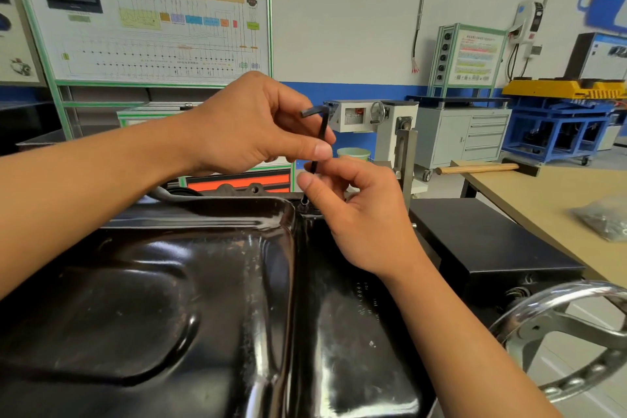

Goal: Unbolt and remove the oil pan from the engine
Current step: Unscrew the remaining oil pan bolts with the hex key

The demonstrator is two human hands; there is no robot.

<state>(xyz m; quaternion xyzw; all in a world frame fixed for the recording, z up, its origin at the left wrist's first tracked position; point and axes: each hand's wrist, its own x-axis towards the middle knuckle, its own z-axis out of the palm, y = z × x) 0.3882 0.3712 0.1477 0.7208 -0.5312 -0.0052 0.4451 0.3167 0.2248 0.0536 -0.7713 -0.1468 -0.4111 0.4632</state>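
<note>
A glossy black oil pan (190,288) fills the lower half of the view, bottom side up on the engine. A black L-shaped hex key (322,132) stands upright with its tip in a bolt (304,203) at the pan's far right corner flange. My left hand (247,125) pinches the key near its upper bend. My right hand (356,204) holds the lower shaft between thumb and fingers, just above the bolt. The bolt head is mostly hidden by the key tip and my fingers.
A chrome handwheel (556,343) sticks out at lower right. A black box (481,241) sits right of the pan. On the wooden bench (556,193) lie a wooden-handled hammer (478,169) and a bag of parts (604,219). Training boards and cabinets stand behind.
</note>
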